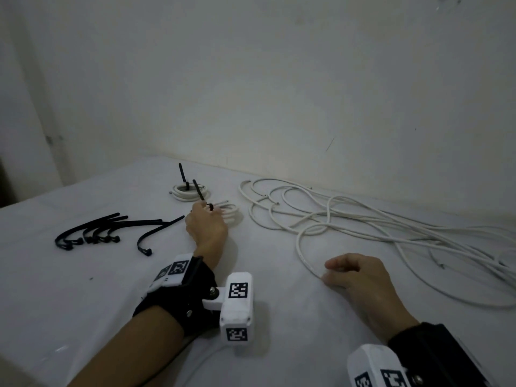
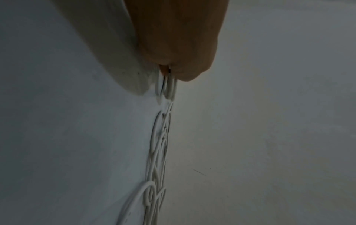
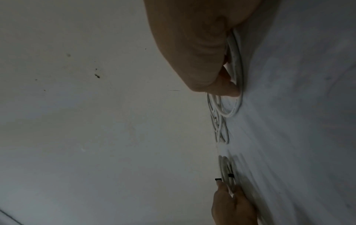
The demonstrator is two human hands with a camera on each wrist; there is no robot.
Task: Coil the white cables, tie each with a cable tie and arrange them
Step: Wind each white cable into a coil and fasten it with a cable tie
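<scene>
My left hand [image 1: 208,226] holds the small white cable coil [image 1: 231,213] with its black plastic tie, while my right hand [image 1: 356,276], nearer, pinches the loose white round cable [image 1: 303,254] lying just left of it on the counter [image 1: 83,297].

both forearms are bare, with no sleeves. the left hand [image 1: 206,227] has a wide black strap around the wrist, at the lower centre of the frame. on this strap sit white box-shaped camera housings with black and white square code markers, and a white bracket joins them with a round metal screw. the right hand [image 1: 360,280] wears the same black strap and white marked housings, at the lower right corner.
</scene>
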